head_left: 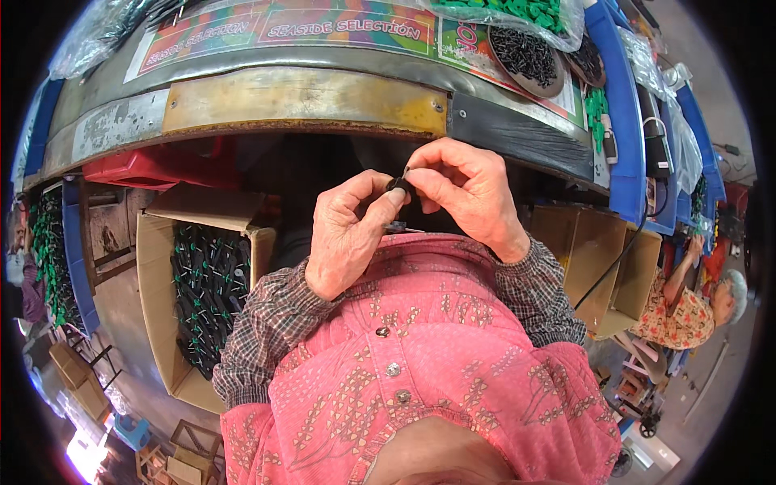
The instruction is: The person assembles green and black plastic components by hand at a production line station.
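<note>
My left hand (349, 234) and my right hand (469, 192) meet in front of my chest, just below the worn edge of the workbench (303, 101). Between the fingertips of both hands sits a small black part (398, 185) with a thin pin sticking up from it. My left thumb and forefinger pinch it from the left, my right fingers from the right. A second small dark piece (396, 226) shows just under my left thumb. My pink patterned shirt fills the lower middle of the view.
A cardboard box (158, 267) full of black and green parts stands at my left. Open brown boxes (602, 259) stand at my right. On the bench lie round trays of black pieces (525, 55) and a bag of green parts (517, 12). Another person (687, 307) sits at far right.
</note>
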`<state>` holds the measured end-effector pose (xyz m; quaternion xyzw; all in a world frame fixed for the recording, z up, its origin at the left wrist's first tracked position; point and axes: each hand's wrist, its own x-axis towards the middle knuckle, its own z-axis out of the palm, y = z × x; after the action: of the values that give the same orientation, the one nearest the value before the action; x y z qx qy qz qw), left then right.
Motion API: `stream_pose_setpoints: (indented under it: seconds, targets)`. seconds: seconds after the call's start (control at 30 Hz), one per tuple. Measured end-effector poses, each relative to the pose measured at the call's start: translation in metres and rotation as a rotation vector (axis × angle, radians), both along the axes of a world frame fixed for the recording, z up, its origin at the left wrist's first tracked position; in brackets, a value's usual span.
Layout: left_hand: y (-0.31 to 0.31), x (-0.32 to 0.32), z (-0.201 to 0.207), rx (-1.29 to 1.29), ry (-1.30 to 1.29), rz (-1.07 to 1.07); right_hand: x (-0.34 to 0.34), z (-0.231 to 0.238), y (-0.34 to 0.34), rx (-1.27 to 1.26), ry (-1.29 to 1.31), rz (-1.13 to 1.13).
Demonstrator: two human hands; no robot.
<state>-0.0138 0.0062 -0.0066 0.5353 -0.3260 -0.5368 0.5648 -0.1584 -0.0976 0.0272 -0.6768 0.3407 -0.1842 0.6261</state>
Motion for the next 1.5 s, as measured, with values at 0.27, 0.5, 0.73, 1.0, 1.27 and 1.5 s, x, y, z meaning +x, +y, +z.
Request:
stream_pose_setpoints:
  seconds: [0.27, 0.5, 0.73, 1.0, 1.27, 1.5]
  targets:
    - [0.001, 0.005, -0.007, -0.028, 0.195, 0.051, -0.008, -0.004, 0.006, -0.349, -0.056, 0.172]
    - [0.001, 0.006, 0.001, -0.074, 0.206, 0.053, 0.003, -0.01, 0.024, -0.592, -0.033, 0.076]
    - [0.003, 0.006, -0.003, -0.115, 0.091, 0.087, 0.007, -0.011, 0.033, -0.405, -0.085, 0.013]
    - [0.005, 0.007, 0.001, -0.09, 0.074, 0.094, 0.007, -0.01, 0.036, 0.023, -0.076, -0.06]
    - [0.006, 0.005, -0.005, -0.117, -0.014, 0.13, 0.007, -0.011, 0.034, 0.03, -0.039, -0.039]
    - [0.008, 0.011, -0.006, -0.124, -0.098, 0.058, 0.008, -0.009, 0.03, 0.026, -0.035, -0.008]
